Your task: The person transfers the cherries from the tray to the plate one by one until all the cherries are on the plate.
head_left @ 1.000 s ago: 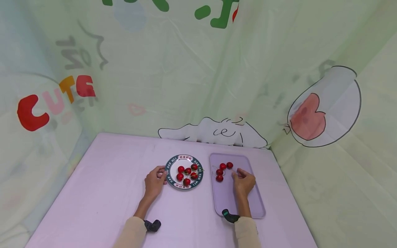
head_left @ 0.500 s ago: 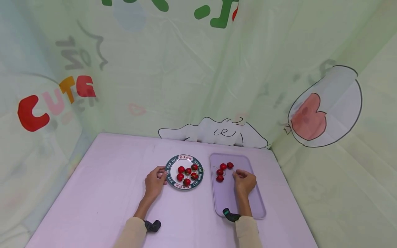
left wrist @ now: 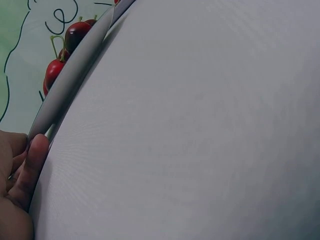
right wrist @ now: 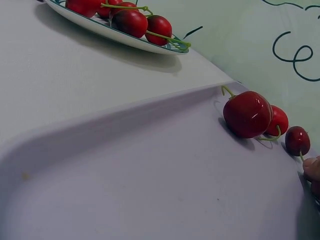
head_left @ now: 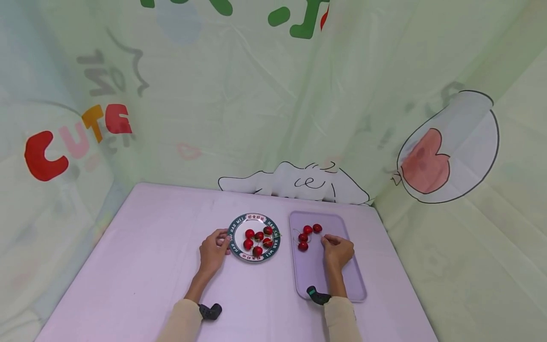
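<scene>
A round white plate (head_left: 239,240) with a dark green lettered rim holds several red cherries (head_left: 257,251). My left hand (head_left: 212,251) grips its left edge; in the left wrist view, the fingers (left wrist: 36,152) lie right at the rim. To the right, a purple tray (head_left: 309,275) bears several more cherries (right wrist: 247,114) near its far left side. My right hand (head_left: 337,251) is over the tray, thumb and finger pinching the thin stem of the rightmost cherry (head_left: 317,228). In the right wrist view, this cherry (right wrist: 298,141) hangs close by the fingertips (right wrist: 312,167), mostly out of frame.
Both things stand on a pale pink table (head_left: 141,266), with a strip of bare cloth between plate and tray. A printed curtain (head_left: 265,114) rises behind the table and on both sides. Each wrist wears a black camera band (head_left: 210,311).
My right thumb and finger have come together at the cherry's stem, and the hand has shifted slightly right. The left hand and the plate have stayed put.
</scene>
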Action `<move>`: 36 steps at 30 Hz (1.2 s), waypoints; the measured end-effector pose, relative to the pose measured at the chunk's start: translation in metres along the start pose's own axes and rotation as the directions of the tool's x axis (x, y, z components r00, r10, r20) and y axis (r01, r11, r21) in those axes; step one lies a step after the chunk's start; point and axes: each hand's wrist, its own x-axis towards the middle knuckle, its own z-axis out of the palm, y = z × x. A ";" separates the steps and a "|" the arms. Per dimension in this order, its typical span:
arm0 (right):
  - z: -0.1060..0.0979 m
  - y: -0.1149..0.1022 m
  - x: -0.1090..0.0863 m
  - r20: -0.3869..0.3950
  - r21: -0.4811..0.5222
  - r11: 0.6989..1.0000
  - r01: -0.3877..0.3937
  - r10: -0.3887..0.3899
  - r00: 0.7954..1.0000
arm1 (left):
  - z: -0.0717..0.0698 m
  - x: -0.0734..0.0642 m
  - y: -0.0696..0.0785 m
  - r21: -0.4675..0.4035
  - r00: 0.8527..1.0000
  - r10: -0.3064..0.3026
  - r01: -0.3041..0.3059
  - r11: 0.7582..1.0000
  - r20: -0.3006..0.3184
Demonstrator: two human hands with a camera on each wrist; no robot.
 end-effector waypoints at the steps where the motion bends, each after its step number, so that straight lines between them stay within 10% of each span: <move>1: 0.000 -0.001 0.000 -0.002 0.000 1.000 -0.002 0.002 1.000 | 0.000 0.000 0.000 0.000 1.000 0.001 -0.001 1.000 -0.001; 36: -0.010 -0.016 -0.014 -0.041 0.277 0.957 -0.084 0.099 0.994 | -0.002 0.001 0.001 -0.005 1.000 -0.010 0.010 1.000 -0.001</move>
